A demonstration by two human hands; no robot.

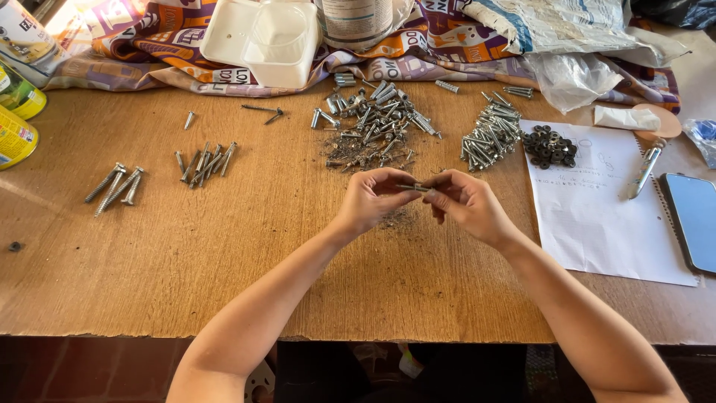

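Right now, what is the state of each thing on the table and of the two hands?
Left hand: pinching one end of the screw.
Right hand: pinching its other end.
Screw: held level above the table.
White plastic container: open, empty.
Phone: screen dark, lying flat.
Black washers: heaped on the paper sheet.
Mixed screw pile: loose, unsorted.
Long screws: grouped side by side.

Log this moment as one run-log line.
left hand: pinching screw | right hand: pinching same screw | mixed screw pile beyond hands | black washers on paper sheet
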